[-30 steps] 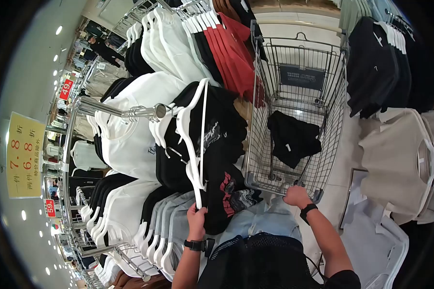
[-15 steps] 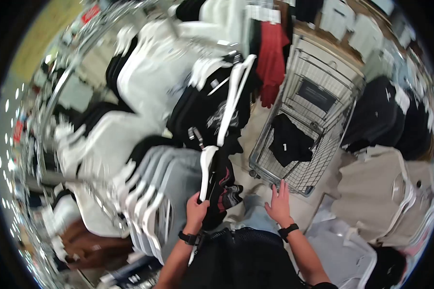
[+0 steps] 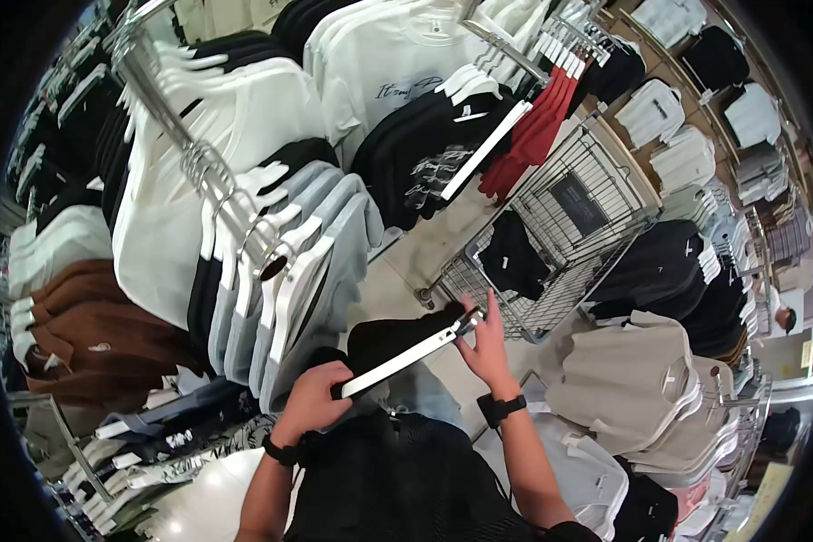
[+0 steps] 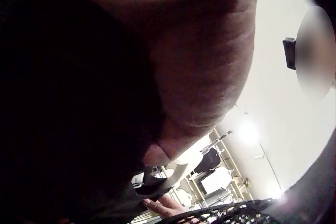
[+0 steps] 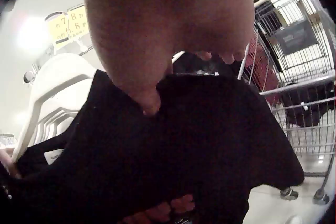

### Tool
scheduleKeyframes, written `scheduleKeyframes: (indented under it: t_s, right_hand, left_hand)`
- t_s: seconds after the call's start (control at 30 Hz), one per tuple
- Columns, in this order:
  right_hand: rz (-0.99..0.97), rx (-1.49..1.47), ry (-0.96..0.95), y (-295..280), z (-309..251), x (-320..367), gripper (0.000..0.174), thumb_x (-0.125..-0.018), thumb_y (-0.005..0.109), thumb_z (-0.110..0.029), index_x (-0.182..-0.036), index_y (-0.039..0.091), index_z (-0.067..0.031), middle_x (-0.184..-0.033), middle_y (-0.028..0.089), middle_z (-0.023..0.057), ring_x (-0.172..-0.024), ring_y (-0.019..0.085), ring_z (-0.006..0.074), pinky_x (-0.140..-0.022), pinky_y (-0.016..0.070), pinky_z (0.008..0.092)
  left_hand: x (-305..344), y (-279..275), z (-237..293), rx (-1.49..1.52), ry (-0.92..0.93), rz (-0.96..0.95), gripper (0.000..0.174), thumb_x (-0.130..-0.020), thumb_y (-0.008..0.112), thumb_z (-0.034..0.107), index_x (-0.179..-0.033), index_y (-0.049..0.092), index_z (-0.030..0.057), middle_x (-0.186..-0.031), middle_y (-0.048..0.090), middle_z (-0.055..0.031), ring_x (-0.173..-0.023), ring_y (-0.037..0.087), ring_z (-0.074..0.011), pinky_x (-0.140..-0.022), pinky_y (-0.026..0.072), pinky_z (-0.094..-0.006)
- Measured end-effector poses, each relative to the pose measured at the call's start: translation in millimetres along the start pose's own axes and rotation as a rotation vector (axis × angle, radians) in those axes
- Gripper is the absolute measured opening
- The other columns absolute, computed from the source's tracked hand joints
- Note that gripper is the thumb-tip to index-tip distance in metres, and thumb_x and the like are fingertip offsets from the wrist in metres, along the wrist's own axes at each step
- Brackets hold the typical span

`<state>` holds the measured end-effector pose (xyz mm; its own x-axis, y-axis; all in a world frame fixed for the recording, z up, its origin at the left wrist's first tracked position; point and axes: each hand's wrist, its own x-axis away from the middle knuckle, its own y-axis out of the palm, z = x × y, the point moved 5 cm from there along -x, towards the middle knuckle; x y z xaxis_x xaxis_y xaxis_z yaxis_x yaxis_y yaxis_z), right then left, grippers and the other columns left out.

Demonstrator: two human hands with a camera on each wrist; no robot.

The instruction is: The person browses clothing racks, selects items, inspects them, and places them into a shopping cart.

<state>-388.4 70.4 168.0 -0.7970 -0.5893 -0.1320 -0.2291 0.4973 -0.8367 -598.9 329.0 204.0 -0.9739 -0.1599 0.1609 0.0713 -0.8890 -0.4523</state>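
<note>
A black T-shirt [image 5: 173, 145] with a reddish print hangs on a white hanger [image 3: 406, 359], held in front of the body. In the head view my left hand [image 3: 314, 397] grips the near end of the hanger. The other end lies at my right hand [image 3: 488, 348], whose index finger points outward. The right wrist view shows the thumb over the front of the shirt's shoulder, with the fingers behind it, pinching the cloth. A pale neck label [image 5: 52, 155] shows inside the collar. Dark cloth and the hand itself fill most of the left wrist view.
A wire shopping cart [image 3: 580, 200] stands ahead to the right, holding a black garment [image 3: 512, 257]. On the left, a metal rail [image 3: 167, 108] carries grey shirts [image 3: 334, 226] and white ones. Beige shirts [image 3: 605, 366] hang at the right.
The view has turned. My right hand has left the cart's edge and taken the shirt at its shoulder. The hanger has come away from the rail and now lies slanted between both hands.
</note>
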Motion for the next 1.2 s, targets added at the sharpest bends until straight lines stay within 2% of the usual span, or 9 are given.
scheduleKeyframes:
  t_s: [0.03, 0.07, 0.17, 0.3, 0.5, 0.67, 1.0, 1.17, 1.2]
  right_hand:
    - [-0.092, 0.198, -0.087, 2, -4, 3, 0.057, -0.083, 0.078, -0.017, -0.134, 0.057, -0.0053, -0.164, 0.020, 0.0288, -0.145, 0.034, 0.0495, -0.118, 0.0318, 0.0505]
    - [-0.083, 0.227, -0.127, 0, -6, 7, 0.039, -0.082, 0.078, -0.015, -0.116, 0.064, -0.0038, -0.156, 0.040, 0.0240, -0.141, 0.041, 0.0463, -0.116, 0.0346, 0.0503]
    - [-0.246, -0.023, -0.204, 0, -6, 12, 0.037, -0.082, 0.077, -0.015, -0.114, 0.064, -0.0039, -0.133, 0.060, 0.0209, -0.129, 0.052, 0.0430, -0.111, 0.0372, 0.0517]
    - [-0.300, -0.038, -0.119, -24, -48, 26, 0.035, -0.081, 0.076, -0.014, -0.111, 0.063, -0.0004, -0.107, 0.068, 0.0195, -0.103, 0.062, 0.0412, -0.094, 0.0471, 0.0490]
    - [-0.382, -0.010, -0.188, -42, -101, 38, 0.038, -0.081, 0.076, -0.015, -0.112, 0.061, 0.0006, -0.104, 0.067, 0.0201, -0.101, 0.062, 0.0416, -0.090, 0.0487, 0.0476]
    - [-0.320, -0.061, -0.369, -47, -141, 41, 0.040, -0.079, 0.077, -0.013, -0.111, 0.059, 0.0005, -0.102, 0.067, 0.0178, -0.096, 0.062, 0.0384, -0.087, 0.0485, 0.0452]
    - [-0.251, -0.085, -0.345, -64, -157, 49, 0.039, -0.078, 0.081, -0.016, -0.107, 0.061, 0.0004, -0.098, 0.066, 0.0163, -0.091, 0.063, 0.0381, -0.078, 0.0512, 0.0449]
    - [-0.371, -0.195, -0.084, -54, -124, 50, 0.039, -0.078, 0.084, -0.022, -0.105, 0.067, 0.0001, -0.084, 0.066, 0.0136, -0.075, 0.062, 0.0373, -0.067, 0.0517, 0.0413]
    - [-0.323, -0.251, -0.085, -54, -118, 48, 0.039, -0.076, 0.086, -0.020, -0.104, 0.068, 0.0003, -0.079, 0.069, 0.0120, -0.067, 0.064, 0.0310, -0.063, 0.0515, 0.0359]
  left_hand:
    - [6, 0, -2, 0.029, -0.005, -0.065, 0.026, -0.069, 0.068, 0.008, -0.092, 0.067, -0.0007, -0.088, 0.063, -0.0137, -0.086, 0.064, -0.0358, -0.072, 0.0498, -0.0393]
    - [10, -1, -5, 0.063, 0.007, -0.073, 0.026, -0.067, 0.069, 0.007, -0.092, 0.066, -0.0018, -0.088, 0.062, -0.0139, -0.084, 0.064, -0.0349, -0.072, 0.0490, -0.0382]
    - [20, -2, -26, 0.165, -0.012, -0.083, 0.028, -0.068, 0.070, 0.007, -0.094, 0.067, -0.0028, -0.088, 0.063, -0.0138, -0.082, 0.063, -0.0341, -0.074, 0.0497, -0.0380]
    - [23, 1, -33, 0.130, -0.029, -0.097, 0.030, -0.071, 0.071, 0.009, -0.098, 0.070, -0.0018, -0.090, 0.066, -0.0132, -0.084, 0.065, -0.0343, -0.074, 0.0506, -0.0384]
    - [11, 19, -3, -0.057, 0.130, -0.224, 0.026, -0.073, 0.064, 0.012, -0.096, 0.074, 0.0055, -0.091, 0.068, -0.0112, -0.088, 0.067, -0.0346, -0.075, 0.0532, -0.0425]
    - [1, 38, 21, 0.024, 0.235, -0.252, 0.016, -0.074, 0.058, 0.009, -0.086, 0.066, -0.0006, -0.090, 0.067, -0.0163, -0.088, 0.064, -0.0397, -0.077, 0.0516, -0.0477]
    - [-13, 53, 37, 0.037, 0.286, -0.304, 0.014, -0.072, 0.060, 0.007, -0.084, 0.060, -0.0006, -0.083, 0.059, -0.0182, -0.083, 0.060, -0.0420, -0.071, 0.0460, -0.0504]
    - [-21, 43, 39, -0.048, 0.251, -0.208, 0.017, -0.072, 0.064, 0.009, -0.086, 0.059, 0.0006, -0.085, 0.060, -0.0168, -0.084, 0.060, -0.0408, -0.071, 0.0470, -0.0480]
    - [-22, 41, 36, -0.050, 0.246, -0.201, 0.017, -0.072, 0.064, 0.009, -0.086, 0.059, 0.0006, -0.085, 0.060, -0.0168, -0.084, 0.060, -0.0408, -0.071, 0.0470, -0.0480]
